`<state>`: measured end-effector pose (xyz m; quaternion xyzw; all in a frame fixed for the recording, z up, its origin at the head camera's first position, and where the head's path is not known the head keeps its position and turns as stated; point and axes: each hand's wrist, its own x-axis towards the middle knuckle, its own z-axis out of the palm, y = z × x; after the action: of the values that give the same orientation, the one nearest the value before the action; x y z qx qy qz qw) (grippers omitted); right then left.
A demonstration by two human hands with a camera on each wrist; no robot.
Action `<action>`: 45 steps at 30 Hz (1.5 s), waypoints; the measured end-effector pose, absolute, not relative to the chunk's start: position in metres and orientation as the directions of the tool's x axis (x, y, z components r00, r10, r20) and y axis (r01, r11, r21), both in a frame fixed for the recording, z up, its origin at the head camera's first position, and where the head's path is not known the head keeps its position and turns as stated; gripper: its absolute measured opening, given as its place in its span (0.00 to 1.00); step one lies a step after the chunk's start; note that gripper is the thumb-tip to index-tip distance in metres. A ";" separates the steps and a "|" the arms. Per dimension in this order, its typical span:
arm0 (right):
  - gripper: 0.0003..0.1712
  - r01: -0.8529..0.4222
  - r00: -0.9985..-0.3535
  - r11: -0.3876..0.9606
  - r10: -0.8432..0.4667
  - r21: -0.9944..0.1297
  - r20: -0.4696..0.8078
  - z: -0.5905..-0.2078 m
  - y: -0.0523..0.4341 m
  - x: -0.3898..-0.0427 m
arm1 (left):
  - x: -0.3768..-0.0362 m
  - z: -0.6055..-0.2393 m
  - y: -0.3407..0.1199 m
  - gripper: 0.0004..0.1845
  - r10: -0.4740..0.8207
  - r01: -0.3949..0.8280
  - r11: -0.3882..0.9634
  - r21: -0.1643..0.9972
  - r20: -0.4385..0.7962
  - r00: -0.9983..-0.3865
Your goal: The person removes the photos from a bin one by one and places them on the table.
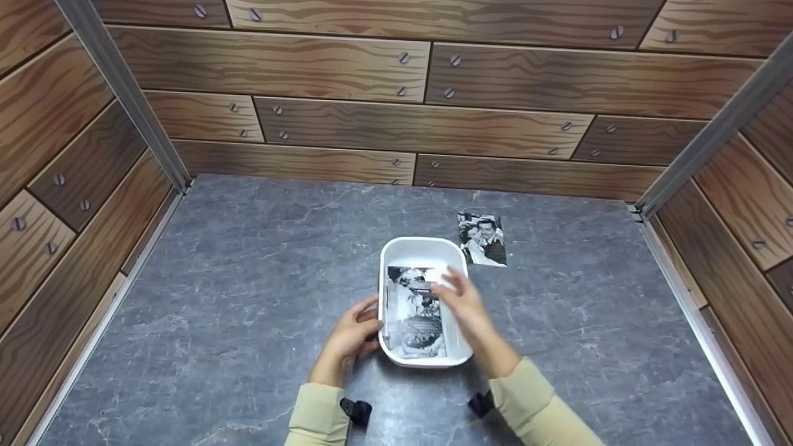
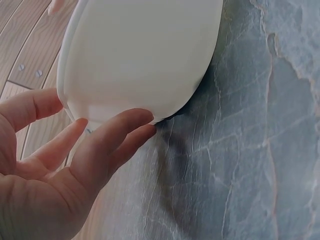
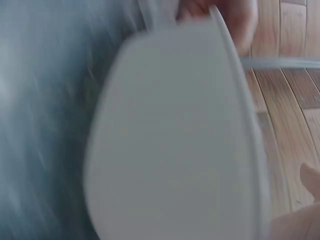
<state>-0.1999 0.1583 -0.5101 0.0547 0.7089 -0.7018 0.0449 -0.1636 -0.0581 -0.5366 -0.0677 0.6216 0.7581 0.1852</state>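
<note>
A white plastic tub [image 1: 424, 248] stands on the grey tabletop, its long side pointing away from me. Inside lie black-and-white photos [image 1: 421, 316], overlapping one another. My left hand [image 1: 354, 331] holds the tub's left side, thumb at the rim; in the left wrist view, fingers of the left hand [image 2: 75, 160] press along the outer wall near its base. Over the tub's right side hovers my right hand [image 1: 464, 303], fingers spread and nothing visible between them. The tub wall [image 3: 170, 135] fills most of the blurred right wrist view.
Another black-and-white photo [image 1: 483, 240] lies on the table just beyond the tub's far right corner. The marbled grey tabletop [image 1: 260, 260] is enclosed by wood-patterned walls [image 1: 347, 68] with grey metal posts [image 1: 124, 87] at the corners.
</note>
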 end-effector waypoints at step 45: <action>0.43 0.289 -0.956 0.386 0.154 -0.876 -0.248 -0.530 0.132 -0.206 | -0.165 -0.537 -0.057 0.36 0.192 -0.368 -0.145 0.918 -0.339 -0.921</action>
<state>-0.2057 0.1320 -0.5298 0.1336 0.8300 -0.5379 0.0626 -0.1648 -0.0569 -0.5368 -0.0703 0.6270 0.7533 0.1858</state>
